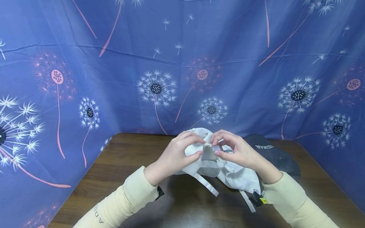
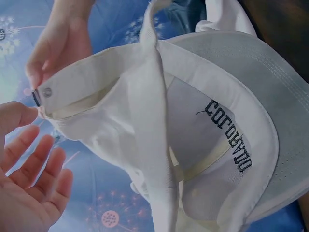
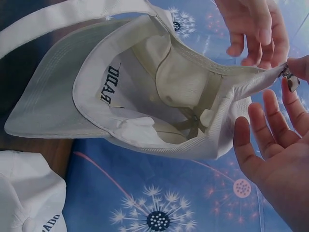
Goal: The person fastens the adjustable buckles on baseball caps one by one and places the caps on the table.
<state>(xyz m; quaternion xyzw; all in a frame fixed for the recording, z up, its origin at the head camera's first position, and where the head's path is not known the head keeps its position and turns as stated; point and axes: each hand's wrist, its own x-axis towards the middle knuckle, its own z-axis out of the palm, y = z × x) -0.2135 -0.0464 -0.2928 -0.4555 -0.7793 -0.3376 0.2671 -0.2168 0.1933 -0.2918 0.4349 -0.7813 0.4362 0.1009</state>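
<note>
A white cap (image 1: 209,164) is held up with its opening toward me, and dark lettering (image 2: 231,137) shows inside its front. My right hand (image 1: 238,148) pinches the small metal buckle (image 3: 291,79) at the cap's back between thumb and forefinger; its other fingers spread below. My left hand (image 1: 181,152) is at the other side of the buckle, thumb and forefinger apart, fingers loosely bent. In the left wrist view its thumb (image 2: 19,116) comes close to the buckle; whether it touches is unclear. A loose white strap (image 1: 203,183) hangs from the cap.
A second white cap (image 1: 242,177) lies on the brown table (image 1: 125,161) behind my right hand, its strap (image 1: 247,201) trailing forward. Beside it is a dark grey cap (image 1: 280,160) with white lettering. A blue dandelion-patterned cloth (image 1: 176,63) encloses the back and sides.
</note>
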